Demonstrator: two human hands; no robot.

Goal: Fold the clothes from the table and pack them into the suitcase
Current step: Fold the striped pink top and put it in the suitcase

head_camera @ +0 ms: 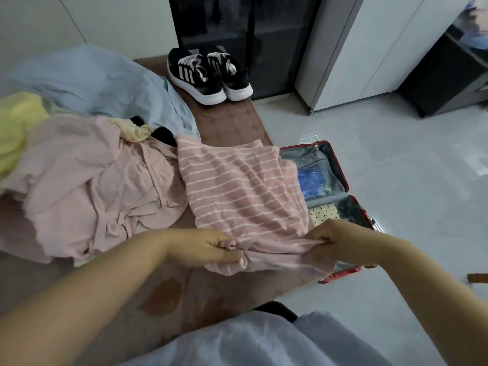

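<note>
Entry: striped pink garment (237, 188), white cross-stripes, is lying spread on the right part of the brown desk (232, 122), its right edge hanging over the desk's right side above the suitcase (297, 154). Left hand (211, 247) is clenching a bunched fold at the garment's near left corner, fingers curled round the cloth. Right hand (332, 241) is pinching the near right corner, thumb and fingers closed on the cloth, which is pulling taut between the two hands. Suitcase, red-rimmed with grey lining, is lying open on the floor (396, 180) just beside the desk's right edge; a blue item (311, 180) and a cream dotted item (323, 212) are sitting inside it. Plain pink clothing (92, 180) is lying crumpled on the desk to the left of the striped garment, touching it. Yellow cloth (18, 122) is lying at the far left edge, and light blue cloth (100, 83) is lying beyond the pink heap. Black sneakers (208, 72), a pair with white stripes and soles, are standing side by side at the far end of the desk. A white cabinet (356, 48) is standing on the floor at the far right.
</note>
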